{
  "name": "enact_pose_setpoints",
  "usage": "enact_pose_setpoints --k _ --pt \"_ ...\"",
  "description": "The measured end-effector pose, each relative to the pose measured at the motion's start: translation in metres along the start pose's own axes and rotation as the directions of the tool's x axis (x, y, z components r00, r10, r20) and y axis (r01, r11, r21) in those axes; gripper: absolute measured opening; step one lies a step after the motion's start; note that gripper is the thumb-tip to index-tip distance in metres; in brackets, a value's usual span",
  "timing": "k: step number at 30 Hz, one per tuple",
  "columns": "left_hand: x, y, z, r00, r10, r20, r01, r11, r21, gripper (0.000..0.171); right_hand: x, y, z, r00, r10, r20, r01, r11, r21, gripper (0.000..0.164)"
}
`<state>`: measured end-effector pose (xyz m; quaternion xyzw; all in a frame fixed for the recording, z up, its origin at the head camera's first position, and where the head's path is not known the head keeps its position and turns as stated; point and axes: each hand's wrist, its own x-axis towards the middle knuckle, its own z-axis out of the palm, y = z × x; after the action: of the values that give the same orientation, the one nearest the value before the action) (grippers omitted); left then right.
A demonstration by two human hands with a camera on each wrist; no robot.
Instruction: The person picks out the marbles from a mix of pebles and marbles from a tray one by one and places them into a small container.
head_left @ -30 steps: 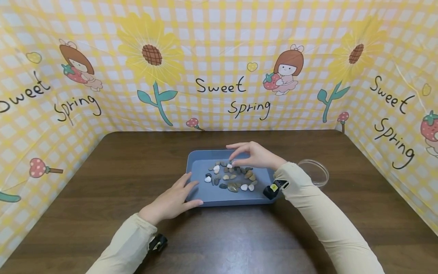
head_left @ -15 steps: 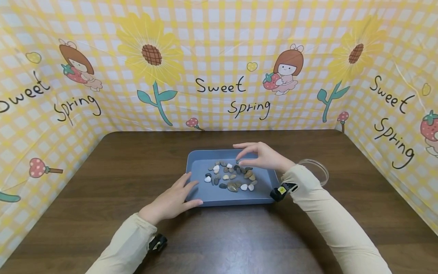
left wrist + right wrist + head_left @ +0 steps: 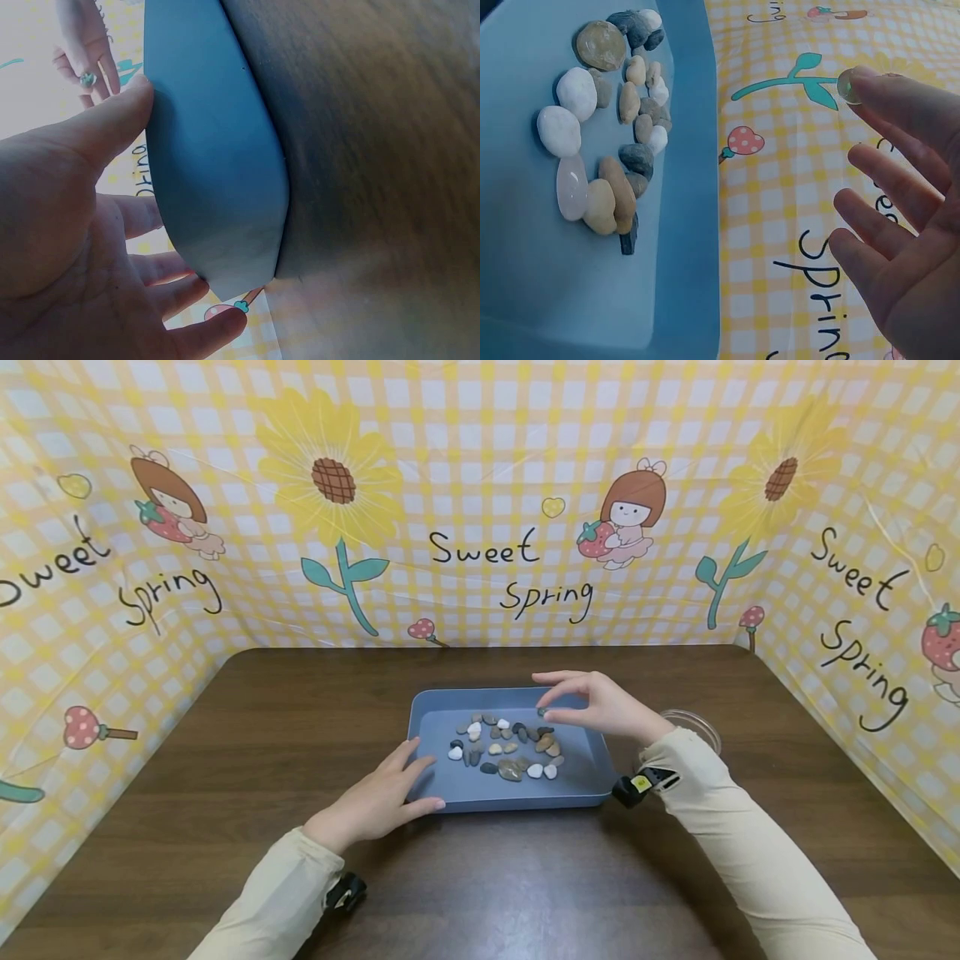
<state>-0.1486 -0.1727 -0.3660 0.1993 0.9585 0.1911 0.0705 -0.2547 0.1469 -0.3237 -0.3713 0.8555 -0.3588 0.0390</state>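
A blue tray (image 3: 517, 792) holds several pebbles in white, grey, tan and dark tones, laid in a rough ring with a small tan pair (image 3: 502, 748) inside it. My right hand (image 3: 596, 703) is over the tray's far right part, thumb and forefinger pinching a clear glass marble with a green tint (image 3: 849, 87); the other fingers are spread. My left hand (image 3: 375, 802) rests at the tray's left end, its thumb at the rim and its fingers loosely extended along the side, as the left wrist view shows.
A round clear dish or lid (image 3: 701, 727) lies on the brown wooden table (image 3: 300, 710) right of the tray, partly behind the right sleeve. A yellow checked cloth (image 3: 480, 460) with printed flowers and letters stands around the table's back and sides.
My right hand has moved to the right with the marble, away from the white pebble at the ring's far side. My left hand and the tray have stayed in place.
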Motion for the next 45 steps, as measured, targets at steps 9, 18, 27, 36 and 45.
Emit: enact_pose_setpoints --k 9,18,27,36,45 --pt "0.0 -0.001 0.001 1.0 0.0 -0.003 0.0 1.0 -0.003 0.066 -0.018 0.002 -0.011 0.999 0.037 -0.033 -0.038 0.999 -0.015 0.018" --pt "-0.001 -0.001 0.001 1.0 -0.002 0.0 0.002 1.0 -0.006 0.066 -0.035 0.006 -0.021 0.99 0.113 -0.085 -0.111 0.993 0.036 0.018" --pt "-0.001 -0.001 0.001 1.0 -0.006 0.0 0.006 1.0 -0.005 0.066 -0.051 0.011 -0.034 0.98 0.141 -0.139 -0.139 0.99 0.023 0.021" --pt "-0.001 0.0 0.001 1.0 -0.01 0.0 0.01 1.0 -0.005 0.066 -0.069 0.022 -0.042 0.972 0.133 -0.193 -0.139 0.99 -0.019 0.016" --pt "0.0 0.0 0.001 1.0 -0.015 0.005 0.015 1.0 0.001 0.067 -0.086 0.034 -0.049 0.97 0.107 -0.219 -0.098 0.994 0.052 0.018"
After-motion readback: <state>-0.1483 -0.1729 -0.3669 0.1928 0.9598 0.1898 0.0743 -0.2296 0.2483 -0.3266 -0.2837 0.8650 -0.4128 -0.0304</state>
